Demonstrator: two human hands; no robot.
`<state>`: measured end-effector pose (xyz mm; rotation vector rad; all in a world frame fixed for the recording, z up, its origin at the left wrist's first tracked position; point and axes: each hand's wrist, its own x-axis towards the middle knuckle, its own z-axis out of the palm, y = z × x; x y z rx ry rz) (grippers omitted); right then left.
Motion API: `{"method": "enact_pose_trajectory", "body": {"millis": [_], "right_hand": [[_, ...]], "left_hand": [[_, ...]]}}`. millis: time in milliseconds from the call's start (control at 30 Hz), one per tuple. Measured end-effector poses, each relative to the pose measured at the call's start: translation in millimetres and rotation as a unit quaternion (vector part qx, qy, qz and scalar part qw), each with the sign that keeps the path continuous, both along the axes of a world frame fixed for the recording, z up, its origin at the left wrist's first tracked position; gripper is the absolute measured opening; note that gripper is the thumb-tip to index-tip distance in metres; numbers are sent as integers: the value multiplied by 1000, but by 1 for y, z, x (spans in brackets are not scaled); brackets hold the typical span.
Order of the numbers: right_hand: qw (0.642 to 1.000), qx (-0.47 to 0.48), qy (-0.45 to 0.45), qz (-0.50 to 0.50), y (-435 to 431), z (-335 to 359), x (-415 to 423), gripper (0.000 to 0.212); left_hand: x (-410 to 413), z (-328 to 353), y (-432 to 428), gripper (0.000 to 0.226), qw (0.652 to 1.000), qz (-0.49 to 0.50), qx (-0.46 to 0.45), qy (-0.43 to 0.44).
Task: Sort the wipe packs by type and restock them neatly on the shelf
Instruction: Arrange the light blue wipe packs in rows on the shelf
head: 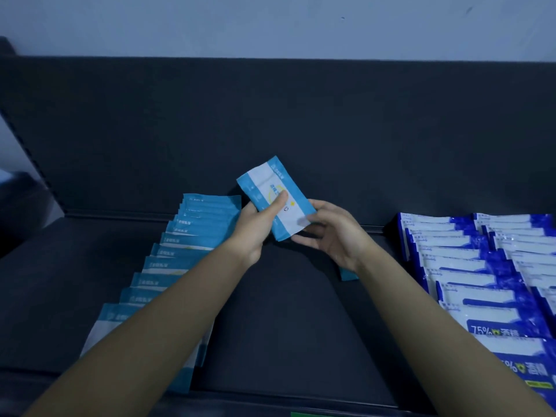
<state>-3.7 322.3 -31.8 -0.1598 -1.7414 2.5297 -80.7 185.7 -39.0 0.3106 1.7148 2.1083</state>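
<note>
holding a light-blue wipe pack [270, 182] above the shelf [285, 296], both forearms extended; my left grip [254, 228] clamps its edge, thumb on top, right grip [329, 236] pinches its corner.

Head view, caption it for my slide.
Left hand and right hand hold a pale blue plastic wipe pack above the dark shelf, between a pale blue row and dark blue rows.

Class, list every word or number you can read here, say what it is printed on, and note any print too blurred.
"75% 酒精": on the dark blue and white wipe pack at the right front.
"5% 酒精", first digit unclear: on the next dark blue pack, nearer the camera.
Held light blue and white wipe pack: print too blurred to read.
The row of light blue packs at left: print too blurred.
</note>
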Motion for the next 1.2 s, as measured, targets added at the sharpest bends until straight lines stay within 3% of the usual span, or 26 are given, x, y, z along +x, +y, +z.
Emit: {"method": "enact_pose_trajectory", "body": {"millis": [167, 300, 367, 433, 567, 633, 700, 767, 900, 1100, 1200], "right_hand": [[982, 136, -11, -129, 0, -2, -15, 14], [962, 235, -44, -136, 16, -5, -29, 14], [928, 334, -41, -162, 18, -16, -40, 19], [881, 428, -29, -200, 17, -26, -49, 22], [824, 529, -11, -205, 13, -33, -55, 23], [787, 582, -8, -207, 9, -35, -53, 28], [764, 611, 4, -208, 8, -36, -50, 36], [746, 634, 23, -203, 9, -38, -47, 42], [735, 644, 58, -204, 9, -43, -43, 47], [629, 749, 48, -203, 7, -48, -45, 49], [609, 763, 49, -212, 5, -49, -46, 47]], "left_hand": [[-15, 6, -9, 48, 994, 76, -16, 76], [-36, 4, -25, 48, 936, 75, -234, 253], [-37, 1, -25, 59, 875, 43, -360, 321], [-34, -2, -20, 66, 780, 14, -467, 415], [-29, -9, -8, 61, 674, 15, -546, 497], [-30, -18, -7, 61, 606, 36, -583, 540], [-33, -23, -8, 62, 560, 61, -587, 582], [-35, -23, -8, 64, 545, 64, -575, 607], [-37, -20, -5, 60, 566, 18, -566, 600], [-34, -18, 3, 61, 622, 6, -547, 561], [-33, -19, 5, 60, 631, 5, -542, 556]]}}
